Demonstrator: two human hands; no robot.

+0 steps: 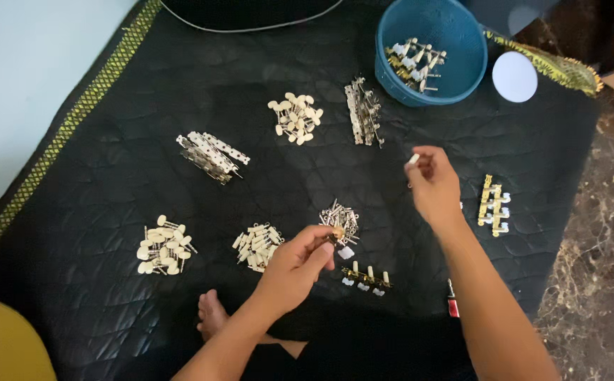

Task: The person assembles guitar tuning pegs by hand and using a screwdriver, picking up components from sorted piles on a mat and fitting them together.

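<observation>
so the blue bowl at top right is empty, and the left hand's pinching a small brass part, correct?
Not quite. The head view shows the blue bowl holds a cluster of cream-knobbed metal parts. The rest stands: it sits at top right, and the left hand pinches a small brass part.

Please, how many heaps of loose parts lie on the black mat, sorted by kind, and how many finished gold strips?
Cream knob heaps: 3
Silver plate heaps: 2
Small silver part heap: 1
Gold strips: 2
Total: 8
Parts in the blue tub are not counted.
</observation>
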